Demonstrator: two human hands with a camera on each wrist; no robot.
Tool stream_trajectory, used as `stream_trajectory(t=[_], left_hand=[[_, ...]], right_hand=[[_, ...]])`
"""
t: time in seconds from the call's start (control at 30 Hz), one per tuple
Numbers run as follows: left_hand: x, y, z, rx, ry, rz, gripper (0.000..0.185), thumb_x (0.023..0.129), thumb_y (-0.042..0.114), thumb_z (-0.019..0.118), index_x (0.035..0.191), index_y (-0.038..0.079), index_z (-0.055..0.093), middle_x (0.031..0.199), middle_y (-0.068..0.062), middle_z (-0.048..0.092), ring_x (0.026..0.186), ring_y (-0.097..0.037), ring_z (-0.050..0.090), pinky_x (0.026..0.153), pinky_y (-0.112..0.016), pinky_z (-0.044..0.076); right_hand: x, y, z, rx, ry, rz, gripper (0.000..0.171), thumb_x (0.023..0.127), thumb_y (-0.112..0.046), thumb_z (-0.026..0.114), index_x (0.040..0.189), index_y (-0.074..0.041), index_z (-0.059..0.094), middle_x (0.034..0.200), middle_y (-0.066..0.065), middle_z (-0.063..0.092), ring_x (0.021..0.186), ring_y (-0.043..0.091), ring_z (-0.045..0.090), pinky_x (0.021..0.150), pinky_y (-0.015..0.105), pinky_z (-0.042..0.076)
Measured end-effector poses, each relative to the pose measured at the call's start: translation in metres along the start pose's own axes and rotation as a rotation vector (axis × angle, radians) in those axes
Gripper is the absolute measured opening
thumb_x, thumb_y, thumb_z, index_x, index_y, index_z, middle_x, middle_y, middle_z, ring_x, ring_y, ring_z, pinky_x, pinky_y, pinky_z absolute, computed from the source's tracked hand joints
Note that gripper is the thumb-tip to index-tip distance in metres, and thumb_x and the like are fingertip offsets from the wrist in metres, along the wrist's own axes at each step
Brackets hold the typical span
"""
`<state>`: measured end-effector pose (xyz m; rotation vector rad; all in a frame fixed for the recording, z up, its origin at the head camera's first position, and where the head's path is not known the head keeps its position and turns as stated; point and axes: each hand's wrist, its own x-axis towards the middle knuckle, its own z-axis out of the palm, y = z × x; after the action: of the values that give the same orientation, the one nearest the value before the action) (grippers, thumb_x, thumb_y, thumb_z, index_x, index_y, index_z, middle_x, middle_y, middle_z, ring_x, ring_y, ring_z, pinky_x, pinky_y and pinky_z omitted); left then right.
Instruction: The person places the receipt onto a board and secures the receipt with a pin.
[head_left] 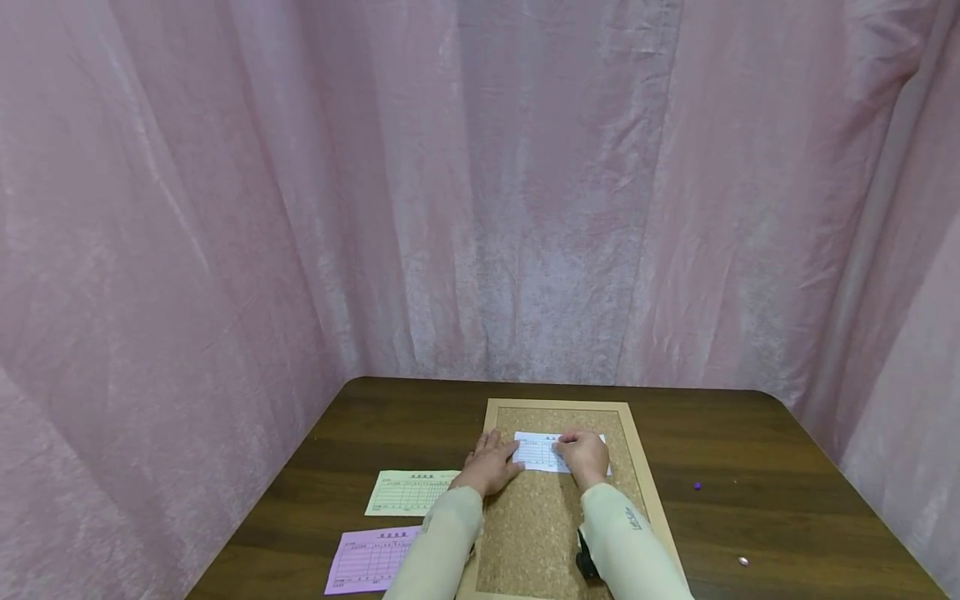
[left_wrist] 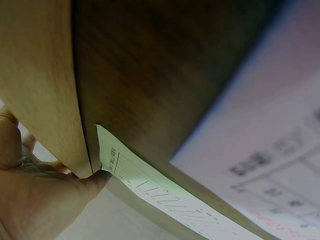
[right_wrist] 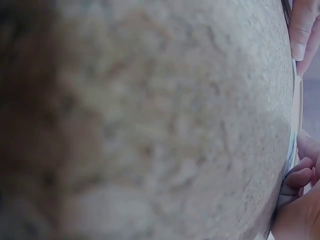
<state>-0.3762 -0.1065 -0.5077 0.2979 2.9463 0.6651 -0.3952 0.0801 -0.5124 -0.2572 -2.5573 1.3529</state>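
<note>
A cork board point(head_left: 540, 517) in a light wood frame point(head_left: 637, 450) lies on the dark wood table point(head_left: 787, 517). A white printed slip point(head_left: 538, 454) lies on the cork near the far edge. My left hand point(head_left: 491, 465) lies flat over the frame's left side, fingertips at the slip's left edge. My right hand point(head_left: 583, 457) sits on the slip's right half with its fingers curled down; what is under them is hidden. The left wrist view shows my left hand point(left_wrist: 30, 200) against the frame point(left_wrist: 40, 90). The right wrist view is blurred cork point(right_wrist: 150, 120), with curled fingers point(right_wrist: 302, 175) at the right edge.
A pale green slip point(head_left: 408, 492) and a pink slip point(head_left: 371, 560) lie left of the board. A small purple pin point(head_left: 697, 486) and a pale round bit point(head_left: 742, 562) lie on the table to the right. Pink curtains point(head_left: 480, 208) close in three sides.
</note>
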Motion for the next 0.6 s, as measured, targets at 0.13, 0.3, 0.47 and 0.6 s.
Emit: stream_trajectory(t=[0.13, 0.3, 0.47, 0.6], left_hand=[[0.0014, -0.0014, 0.0016, 0.015, 0.002, 0.004, 0.052, 0.101, 0.040, 0.055, 0.148, 0.019, 0.049, 0.162, -0.017, 0.021, 0.149, -0.038, 0.014, 0.112, -0.061, 0.024], [0.0023, -0.0019, 0.0017, 0.008, 0.007, 0.012, 0.052, 0.101, 0.040, 0.055, 0.148, 0.018, 0.049, 0.161, -0.018, 0.022, 0.149, -0.038, 0.014, 0.112, -0.061, 0.025], [0.0028, -0.0026, 0.0033, 0.010, 0.011, 0.007, 0.052, 0.101, 0.040, 0.055, 0.148, 0.018, 0.050, 0.161, -0.018, 0.023, 0.149, -0.038, 0.014, 0.112, -0.061, 0.025], [0.0020, -0.0035, 0.0039, 0.010, 0.015, 0.010, 0.052, 0.101, 0.040, 0.055, 0.148, 0.019, 0.050, 0.161, -0.018, 0.023, 0.149, -0.038, 0.015, 0.112, -0.061, 0.025]], right_hand=[[-0.0005, -0.0013, 0.0000, -0.012, -0.006, 0.002, 0.010, 0.082, -0.011, 0.078, 0.084, -0.002, 0.077, 0.093, 0.014, 0.073, 0.092, 0.034, 0.066, 0.083, 0.048, 0.047], [-0.0004, -0.0023, 0.0012, -0.023, -0.006, 0.013, 0.009, 0.082, -0.010, 0.078, 0.084, -0.001, 0.077, 0.098, 0.016, 0.073, 0.097, 0.036, 0.065, 0.087, 0.049, 0.046], [0.0010, -0.0012, 0.0021, -0.047, -0.004, 0.007, 0.009, 0.082, -0.009, 0.078, 0.081, -0.001, 0.076, 0.095, 0.016, 0.073, 0.095, 0.036, 0.066, 0.085, 0.049, 0.046], [0.0018, -0.0013, 0.0029, -0.067, -0.005, -0.007, 0.009, 0.081, -0.009, 0.077, 0.080, -0.001, 0.076, 0.092, 0.016, 0.073, 0.094, 0.037, 0.066, 0.084, 0.049, 0.046]])
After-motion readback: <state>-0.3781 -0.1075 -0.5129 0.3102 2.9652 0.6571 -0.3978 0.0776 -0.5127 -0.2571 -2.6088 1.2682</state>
